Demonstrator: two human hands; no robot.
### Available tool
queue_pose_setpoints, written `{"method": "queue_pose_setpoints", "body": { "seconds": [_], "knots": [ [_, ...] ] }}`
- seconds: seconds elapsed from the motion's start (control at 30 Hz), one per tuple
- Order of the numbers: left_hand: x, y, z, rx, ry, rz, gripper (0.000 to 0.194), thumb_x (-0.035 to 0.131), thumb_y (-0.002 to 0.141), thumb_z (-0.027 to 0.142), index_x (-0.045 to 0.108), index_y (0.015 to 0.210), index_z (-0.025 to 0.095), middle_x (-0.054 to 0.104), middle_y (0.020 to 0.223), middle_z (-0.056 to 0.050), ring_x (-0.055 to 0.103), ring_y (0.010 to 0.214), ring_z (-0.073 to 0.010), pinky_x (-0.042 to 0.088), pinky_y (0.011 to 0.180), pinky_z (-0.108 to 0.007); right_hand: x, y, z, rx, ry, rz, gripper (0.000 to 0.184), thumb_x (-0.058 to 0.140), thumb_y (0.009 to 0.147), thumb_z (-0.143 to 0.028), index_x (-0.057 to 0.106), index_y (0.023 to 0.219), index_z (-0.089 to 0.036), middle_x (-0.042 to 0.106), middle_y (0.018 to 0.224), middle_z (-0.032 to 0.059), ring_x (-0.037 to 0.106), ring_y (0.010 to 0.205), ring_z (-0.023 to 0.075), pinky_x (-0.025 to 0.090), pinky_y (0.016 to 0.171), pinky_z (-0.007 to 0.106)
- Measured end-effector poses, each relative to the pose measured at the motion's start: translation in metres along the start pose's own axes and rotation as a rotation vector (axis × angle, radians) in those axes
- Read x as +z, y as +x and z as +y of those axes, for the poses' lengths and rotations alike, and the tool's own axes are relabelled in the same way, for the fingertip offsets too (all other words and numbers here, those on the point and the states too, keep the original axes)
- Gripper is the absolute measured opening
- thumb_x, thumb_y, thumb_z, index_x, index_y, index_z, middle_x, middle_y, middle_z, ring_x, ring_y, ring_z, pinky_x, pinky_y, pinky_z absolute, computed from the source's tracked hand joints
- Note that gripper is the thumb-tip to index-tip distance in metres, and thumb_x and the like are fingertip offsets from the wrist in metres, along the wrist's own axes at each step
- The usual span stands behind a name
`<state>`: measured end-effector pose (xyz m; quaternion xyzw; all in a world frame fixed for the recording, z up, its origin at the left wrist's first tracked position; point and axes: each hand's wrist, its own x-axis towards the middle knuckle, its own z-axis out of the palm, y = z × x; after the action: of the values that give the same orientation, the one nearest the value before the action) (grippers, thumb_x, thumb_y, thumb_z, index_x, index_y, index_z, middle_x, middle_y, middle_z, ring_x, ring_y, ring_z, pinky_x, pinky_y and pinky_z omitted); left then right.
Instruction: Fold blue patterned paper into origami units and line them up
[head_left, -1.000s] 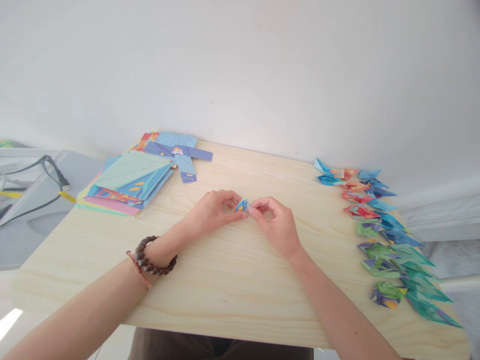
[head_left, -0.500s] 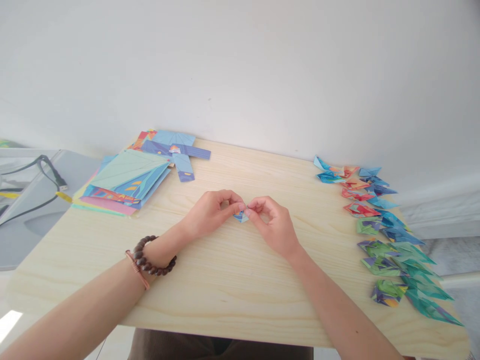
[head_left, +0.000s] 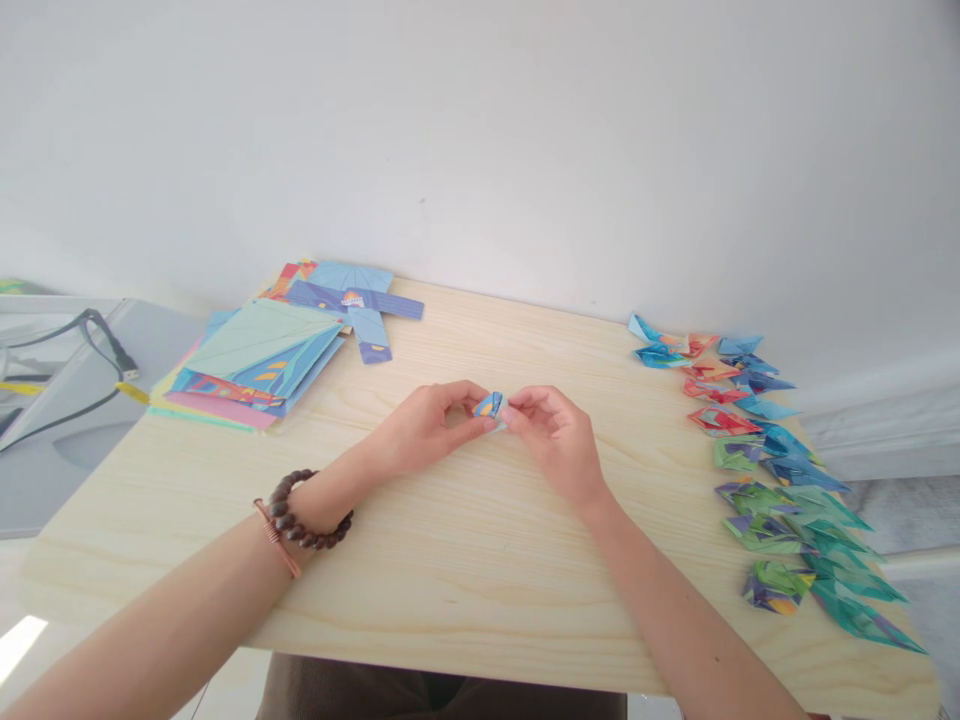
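Observation:
Between my fingertips, near the middle of the table, is a small folded piece of blue patterned origami paper (head_left: pixel 490 405) with a touch of orange. My left hand (head_left: pixel 427 425) pinches its left side between thumb and fingers. On the opposite side, the thumb and fingers of my right hand (head_left: pixel 556 440) close on its right edge. Parts of the paper are covered by the fingers, so its full shape cannot be made out.
A stack of coloured paper sheets (head_left: pixel 255 345) lies at the table's back left, with blue paper strips (head_left: pixel 370 335) beside it. Rows of folded paper pieces (head_left: pixel 757 530) in blue, red and green line the right side. A cable (head_left: pixel 109 345) is on the grey surface to the left.
The folded paper has turned and risen slightly between my fingers, showing more of its blue and orange face. My right hand has shifted a little to the right.

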<state>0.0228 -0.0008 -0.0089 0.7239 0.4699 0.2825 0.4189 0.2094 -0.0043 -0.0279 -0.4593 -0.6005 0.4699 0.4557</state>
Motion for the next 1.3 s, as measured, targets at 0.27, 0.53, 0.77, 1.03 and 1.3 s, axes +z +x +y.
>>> {"method": "queue_pose_setpoints", "body": {
  "seconds": [0.27, 0.53, 0.77, 1.03, 1.3],
  "knots": [
    [-0.001, 0.001, -0.002, -0.013, -0.12, -0.048, 0.029, 0.055, 0.084, 0.041, 0.061, 0.098, 0.016, 0.064, 0.089, -0.003, 0.056, 0.078, -0.0139, 0.042, 0.068, -0.024, 0.001, -0.001, -0.002, 0.015, -0.01, -0.105, 0.028, 0.062, 0.079, -0.031, 0.059, 0.103, -0.018, 0.064, 0.089, 0.0056, 0.061, 0.082, 0.0155, 0.05, 0.076, 0.029],
    [0.0, 0.0, -0.002, 0.02, -0.129, 0.011, 0.035, 0.059, 0.081, 0.033, 0.048, 0.11, 0.017, 0.061, 0.08, -0.001, 0.053, 0.067, -0.01, 0.04, 0.06, -0.021, 0.001, -0.001, -0.007, -0.026, -0.024, -0.039, 0.018, 0.06, 0.079, -0.032, 0.058, 0.09, -0.018, 0.064, 0.081, 0.0037, 0.059, 0.068, 0.0122, 0.049, 0.065, 0.026],
    [0.001, 0.007, -0.006, -0.004, -0.507, 0.204, 0.029, 0.068, 0.075, 0.029, 0.055, 0.095, 0.012, 0.062, 0.093, -0.005, 0.06, 0.085, -0.0126, 0.047, 0.08, -0.025, -0.003, 0.0, -0.005, 0.073, 0.019, -0.086, 0.022, 0.064, 0.077, -0.034, 0.054, 0.086, -0.017, 0.064, 0.078, 0.0031, 0.062, 0.068, 0.0134, 0.048, 0.063, 0.025],
    [0.0, 0.007, -0.001, -0.081, -0.546, 0.171, 0.029, 0.072, 0.071, 0.03, 0.059, 0.088, 0.01, 0.066, 0.085, -0.005, 0.061, 0.07, -0.0114, 0.049, 0.064, -0.023, -0.001, -0.003, -0.005, 0.044, -0.118, -0.119, 0.024, 0.058, 0.081, -0.039, 0.062, 0.088, -0.016, 0.067, 0.076, 0.005, 0.058, 0.06, 0.012, 0.048, 0.059, 0.025],
    [0.005, 0.002, 0.0, -0.055, -0.536, 0.08, 0.025, 0.065, 0.078, 0.032, 0.06, 0.091, 0.011, 0.068, 0.085, -0.007, 0.065, 0.079, -0.0158, 0.051, 0.073, -0.027, 0.002, -0.005, -0.013, -0.031, -0.189, -0.12, 0.02, 0.054, 0.084, -0.035, 0.063, 0.081, -0.017, 0.064, 0.07, 0.0023, 0.051, 0.055, 0.01, 0.041, 0.053, 0.022]
  ]
}}
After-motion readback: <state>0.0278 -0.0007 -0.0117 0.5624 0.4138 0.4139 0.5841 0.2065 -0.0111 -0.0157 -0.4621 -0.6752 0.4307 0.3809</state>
